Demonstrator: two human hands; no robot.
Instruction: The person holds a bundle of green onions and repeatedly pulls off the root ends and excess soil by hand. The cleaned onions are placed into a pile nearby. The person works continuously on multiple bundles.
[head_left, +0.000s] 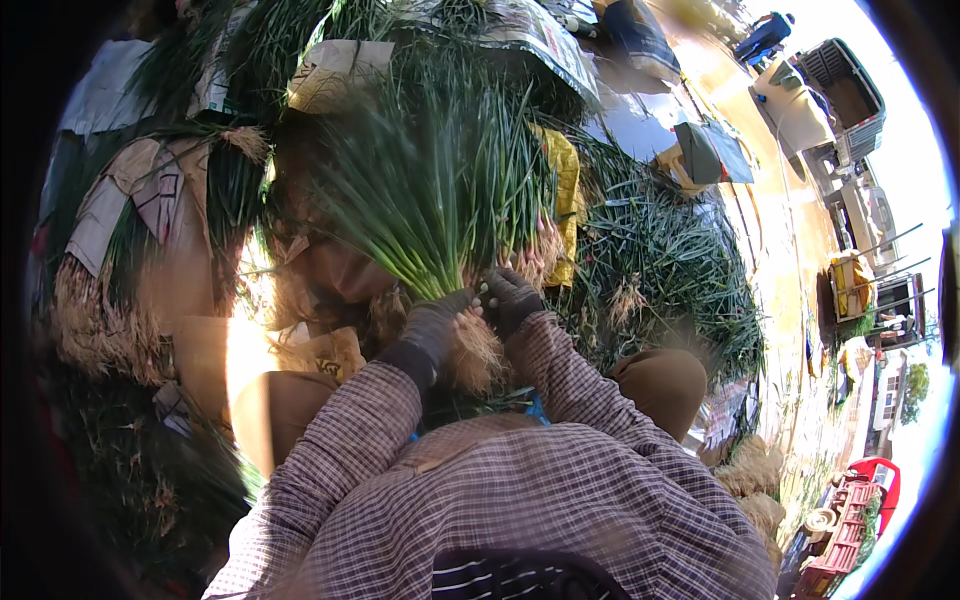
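Observation:
My left hand (437, 328), in a dark glove, is closed around a bunch of spring onions (431, 259) just above the roots. The green leaves fan out away from me, and the pale, stringy roots (476, 349) hang towards my lap. At the right side of the bulbs is my right hand (514, 298), also gloved, with its fingers bent. Small white spots show near its fingertips, and I cannot tell if it grips any stalk. Just beyond it lie more spring onions with pinkish bulbs (538, 251), beside a yellow woven sack (564, 202).
Loose green leaves (660, 262) are heaped on the right. To the left, bundled onions (105, 322) lie partly under brown paper (184, 225). My knees (660, 386) flank the work. Further right are a paved lane (780, 217), parked trucks (847, 105) and a person (765, 36).

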